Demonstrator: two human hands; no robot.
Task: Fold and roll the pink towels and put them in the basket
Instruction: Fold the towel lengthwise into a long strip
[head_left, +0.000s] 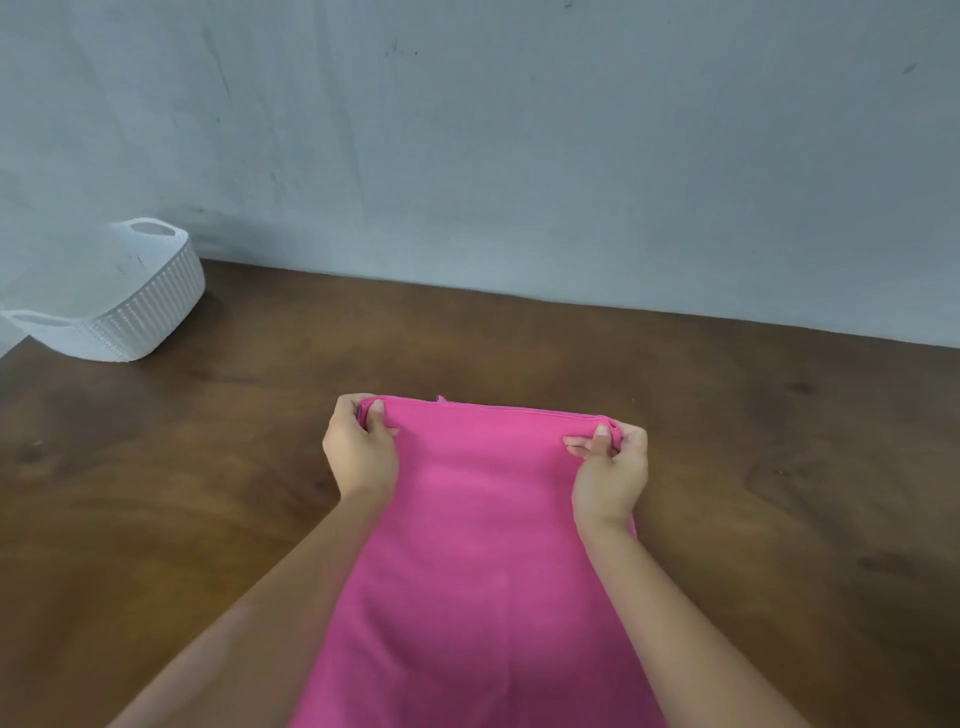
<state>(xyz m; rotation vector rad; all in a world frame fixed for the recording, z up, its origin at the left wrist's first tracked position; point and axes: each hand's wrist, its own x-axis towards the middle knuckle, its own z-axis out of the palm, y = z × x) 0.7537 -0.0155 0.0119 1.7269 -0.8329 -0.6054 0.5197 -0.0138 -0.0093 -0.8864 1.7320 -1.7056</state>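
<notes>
Fingers (375, 415) of the left hand (358, 449) and right hand (610, 470) pinch the far corners of a bright pink cloth towel (483, 545) lying lengthwise on the dark brown wooden table (156, 493). A white ribbed plastic basket (156, 291) stands well apart at the far left.

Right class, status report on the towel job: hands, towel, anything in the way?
Left hand and right hand pinch pink towel far corners. Towel folded, not rolled. Basket far left, path clear.

Before us, a dark wooden worktop (727, 467) carries a pink towel (483, 545) near centre and a white basket (150, 301) far left.
</notes>
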